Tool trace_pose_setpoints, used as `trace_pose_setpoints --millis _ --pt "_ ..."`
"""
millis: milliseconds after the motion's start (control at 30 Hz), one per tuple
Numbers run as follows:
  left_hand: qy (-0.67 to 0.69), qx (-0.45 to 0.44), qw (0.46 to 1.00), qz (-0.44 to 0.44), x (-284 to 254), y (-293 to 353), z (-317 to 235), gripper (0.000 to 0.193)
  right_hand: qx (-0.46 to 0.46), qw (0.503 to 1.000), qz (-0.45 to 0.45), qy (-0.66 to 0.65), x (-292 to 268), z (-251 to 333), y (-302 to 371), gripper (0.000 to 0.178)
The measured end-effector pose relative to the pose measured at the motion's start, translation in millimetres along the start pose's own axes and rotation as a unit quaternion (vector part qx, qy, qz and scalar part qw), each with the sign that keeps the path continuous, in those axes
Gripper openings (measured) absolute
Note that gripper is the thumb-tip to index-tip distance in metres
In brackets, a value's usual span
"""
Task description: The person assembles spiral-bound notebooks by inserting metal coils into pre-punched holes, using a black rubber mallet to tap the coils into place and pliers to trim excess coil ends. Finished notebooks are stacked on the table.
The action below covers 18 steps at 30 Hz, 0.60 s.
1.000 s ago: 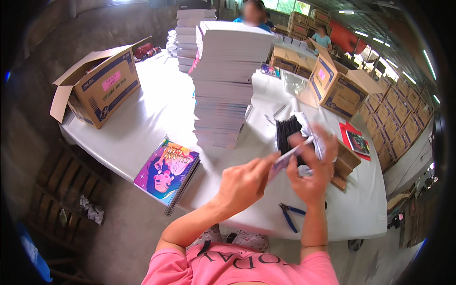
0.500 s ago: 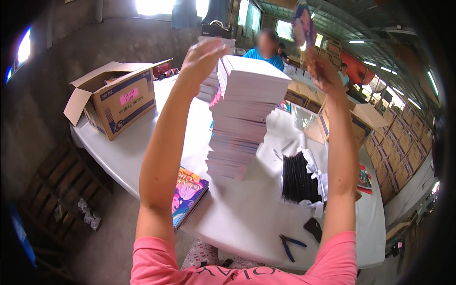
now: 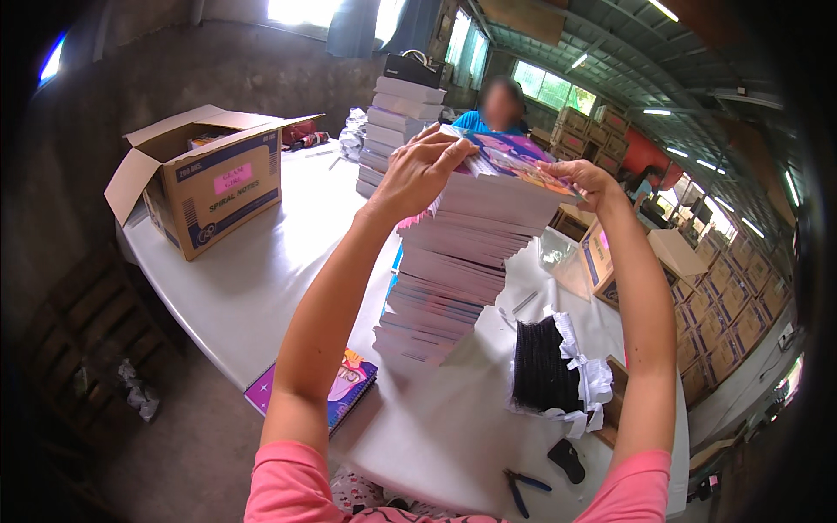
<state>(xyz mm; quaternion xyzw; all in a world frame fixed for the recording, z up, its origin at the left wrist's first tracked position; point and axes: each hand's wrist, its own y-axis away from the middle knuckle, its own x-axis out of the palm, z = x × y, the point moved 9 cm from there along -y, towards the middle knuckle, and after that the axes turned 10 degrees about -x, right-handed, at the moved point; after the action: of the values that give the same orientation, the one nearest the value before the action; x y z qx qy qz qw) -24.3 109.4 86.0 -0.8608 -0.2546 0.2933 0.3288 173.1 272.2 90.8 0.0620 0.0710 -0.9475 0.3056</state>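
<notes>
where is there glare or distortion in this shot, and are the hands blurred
In the head view, a window is washed out white; in the head view, glare pales the white table left of the tall paper stack; the head view's fisheye bows the table edge and darkens the corners; in the head view, left hand and right hand look fairly sharp.

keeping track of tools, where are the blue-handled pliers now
In the head view, the blue-handled pliers lie on the white table near its front edge, right of centre, just left of the black object.
</notes>
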Motion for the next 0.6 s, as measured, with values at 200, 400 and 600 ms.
trace_pose_setpoints --millis 200,400,600 --pt "0.035 0.04 0.998 -0.028 0 6 6 0.057 -0.091 0.992 -0.049 0.071 -19 23 -10 0.021" --pt "0.055 0.027 0.998 0.011 -3 -5 2 0.059 -0.103 0.991 -0.082 0.002 -52 29 -18 0.016" --pt "-0.154 0.075 0.98 0.099 6 -1 -53 0.056 -0.127 0.982 -0.089 0.106 -27 24 -15 0.014"
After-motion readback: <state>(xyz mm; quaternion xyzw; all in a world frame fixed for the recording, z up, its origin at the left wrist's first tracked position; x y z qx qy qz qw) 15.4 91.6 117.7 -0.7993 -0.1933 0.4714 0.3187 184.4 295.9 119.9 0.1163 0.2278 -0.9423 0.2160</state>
